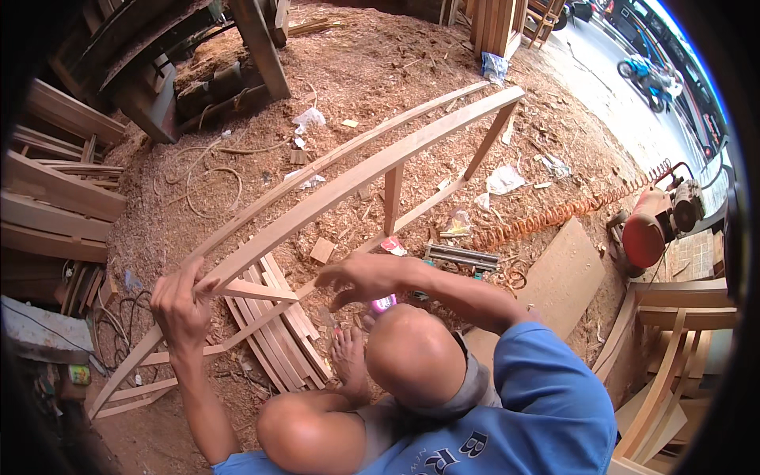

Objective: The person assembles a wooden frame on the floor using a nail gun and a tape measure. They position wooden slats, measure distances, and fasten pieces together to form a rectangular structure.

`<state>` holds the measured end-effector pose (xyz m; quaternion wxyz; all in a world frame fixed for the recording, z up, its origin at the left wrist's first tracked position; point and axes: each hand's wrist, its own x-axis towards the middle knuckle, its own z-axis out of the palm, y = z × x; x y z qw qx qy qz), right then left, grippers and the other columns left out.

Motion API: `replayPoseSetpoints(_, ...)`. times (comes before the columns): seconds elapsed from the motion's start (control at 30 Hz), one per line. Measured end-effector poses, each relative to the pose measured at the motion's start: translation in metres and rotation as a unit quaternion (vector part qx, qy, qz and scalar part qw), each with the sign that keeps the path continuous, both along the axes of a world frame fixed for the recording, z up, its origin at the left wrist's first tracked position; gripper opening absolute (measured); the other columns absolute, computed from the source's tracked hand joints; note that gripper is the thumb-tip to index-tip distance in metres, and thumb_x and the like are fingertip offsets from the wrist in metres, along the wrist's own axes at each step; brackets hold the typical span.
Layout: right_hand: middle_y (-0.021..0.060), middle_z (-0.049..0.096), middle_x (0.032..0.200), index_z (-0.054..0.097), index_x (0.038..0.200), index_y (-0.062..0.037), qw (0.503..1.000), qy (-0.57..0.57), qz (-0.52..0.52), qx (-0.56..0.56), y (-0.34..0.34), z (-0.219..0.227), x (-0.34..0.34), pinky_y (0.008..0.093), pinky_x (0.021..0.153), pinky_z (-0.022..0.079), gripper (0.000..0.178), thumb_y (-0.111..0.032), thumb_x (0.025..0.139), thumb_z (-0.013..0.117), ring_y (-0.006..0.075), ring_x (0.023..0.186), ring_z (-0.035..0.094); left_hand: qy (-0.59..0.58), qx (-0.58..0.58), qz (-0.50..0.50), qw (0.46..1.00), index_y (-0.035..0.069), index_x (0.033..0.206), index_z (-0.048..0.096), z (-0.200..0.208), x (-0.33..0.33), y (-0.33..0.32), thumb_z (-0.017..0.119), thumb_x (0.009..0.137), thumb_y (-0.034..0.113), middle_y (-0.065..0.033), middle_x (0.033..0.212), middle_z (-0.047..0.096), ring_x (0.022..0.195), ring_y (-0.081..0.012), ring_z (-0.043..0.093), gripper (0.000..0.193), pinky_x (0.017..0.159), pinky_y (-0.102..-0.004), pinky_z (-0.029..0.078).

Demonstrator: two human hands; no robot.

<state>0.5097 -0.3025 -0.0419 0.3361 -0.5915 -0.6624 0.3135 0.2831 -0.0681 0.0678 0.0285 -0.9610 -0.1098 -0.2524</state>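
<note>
A long wooden frame [348, 184] with curved rails and short cross pieces stretches from the lower left to the upper right in front of me. My left hand [180, 307] is wrapped round its near left part, where a rail meets a cross piece. Above the frame's lower rail, my right hand [366, 275] hangs with curved fingers apart and nothing visible between them. Just below that hand, beside my knee, lies a small purple and white round object [384, 303], partly hidden. Several cut wooden strips [273, 332] lie under the frame, near my bare foot.
Wood shavings [261, 170] cover the ground. Stacked boards [59, 202] stand at left, below a heavy machine [198, 79]. To the right are an orange coiled hose [570, 207], a red compressor [645, 237], a flat panel [558, 273] and curved wooden parts [665, 380]. A motorcycle [653, 81] stands outside.
</note>
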Motion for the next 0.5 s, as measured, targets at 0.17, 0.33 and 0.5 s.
replayPoseSetpoints(0.17, 0.0161, 0.071, 0.113, 0.056, 0.133, -0.0021, 0.831, 0.154, -0.506, 0.174, -0.151, 0.022, 0.140, 0.0323, 0.086, 0.061, 0.042, -0.014, 0.094, 0.069, 0.0223, 0.099, 0.071, -0.019, 0.120, -0.050, 0.991, 0.001, 0.116, 0.069, -0.015, -0.029, 0.007, 0.064, 0.091, 0.052, -0.0119, 0.084, 0.069, 0.071, -0.0280, 0.065, 0.057, 0.065, -0.0424, 0.047)
replayPoseSetpoints(0.33, 0.0223, 0.050, 0.144, 0.037, 0.149, -0.0029, 0.789, -0.137, -0.597, 0.042, -0.202, -0.032, 0.292, 0.0469, 0.110, 0.043, 0.081, -0.027, 0.085, 0.080, 0.0348, 0.132, 0.050, -0.006, 0.136, 0.027, 0.990, 0.000, 0.119, 0.065, -0.014, -0.073, 0.019, 0.081, 0.075, 0.040, -0.0136, 0.093, 0.066, 0.088, -0.0340, 0.062, 0.062, 0.080, -0.0464, 0.047)
replayPoseSetpoints(0.5, 0.0167, 0.053, 0.138, 0.040, 0.145, -0.0033, 0.870, 0.000, -0.490, 0.051, -0.186, -0.079, 0.346, 0.0406, 0.104, 0.045, 0.068, -0.025, 0.090, 0.075, 0.0298, 0.127, 0.053, -0.066, 0.148, 0.251, 0.954, 0.009, 0.122, 0.064, -0.045, -0.143, 0.032, 0.083, 0.073, 0.013, -0.0095, 0.113, 0.068, 0.113, -0.0294, 0.060, 0.052, 0.103, -0.0485, 0.037)
